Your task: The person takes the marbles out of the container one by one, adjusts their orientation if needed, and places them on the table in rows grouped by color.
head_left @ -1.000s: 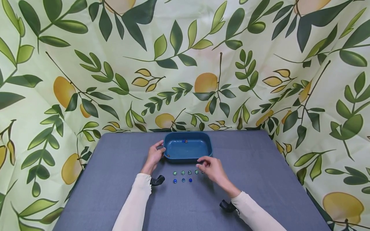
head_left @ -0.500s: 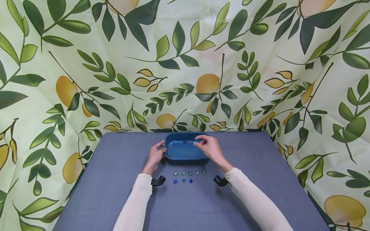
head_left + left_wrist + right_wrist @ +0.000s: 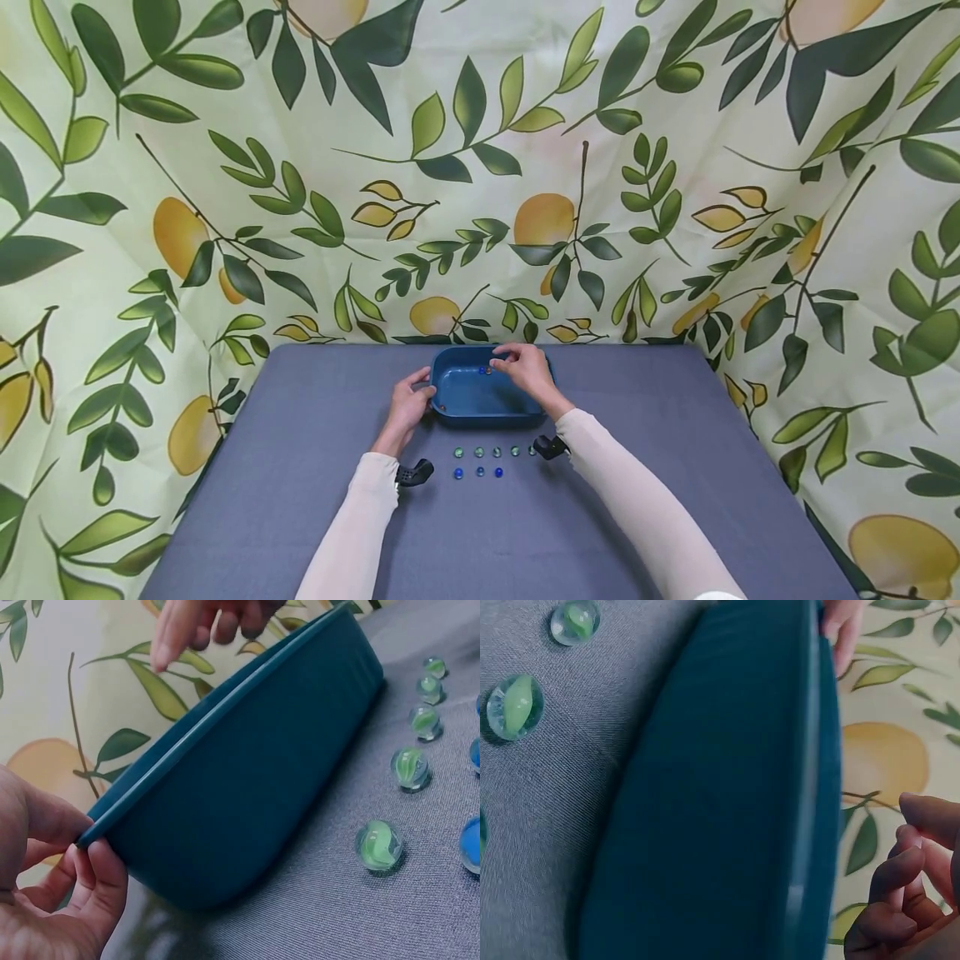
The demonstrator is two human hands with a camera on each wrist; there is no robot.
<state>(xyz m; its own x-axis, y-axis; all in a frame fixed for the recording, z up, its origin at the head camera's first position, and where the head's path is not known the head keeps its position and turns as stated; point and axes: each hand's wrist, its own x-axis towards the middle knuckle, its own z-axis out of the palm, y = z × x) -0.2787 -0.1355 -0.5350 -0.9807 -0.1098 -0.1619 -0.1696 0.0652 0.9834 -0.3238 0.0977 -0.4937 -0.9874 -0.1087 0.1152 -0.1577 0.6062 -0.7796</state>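
A dark blue plastic tub (image 3: 487,421) stands at the far side of the table, its wall filling much of both wrist views. My left hand (image 3: 408,406) pinches the tub's left rim between thumb and fingers, as the left wrist view (image 3: 60,892) shows up close. Over the tub's right part hangs my right hand (image 3: 527,371), its fingers (image 3: 900,877) loosely bent with nothing between them. A blue marble (image 3: 482,370) and an orange marble (image 3: 489,372) lie inside near the back, close to the right fingertips. Another orange marble (image 3: 442,407) sits in the front left corner.
In front of the tub, several green-swirled marbles (image 3: 379,845) form a row on the grey cloth (image 3: 330,467). Nearer to me lies a shorter row of blue marbles (image 3: 459,473). A leaf-and-fruit patterned curtain (image 3: 480,192) rises behind the table.
My right hand has moved from the right end of the green marble row up and left over the tub. The left hand keeps its hold on the rim.
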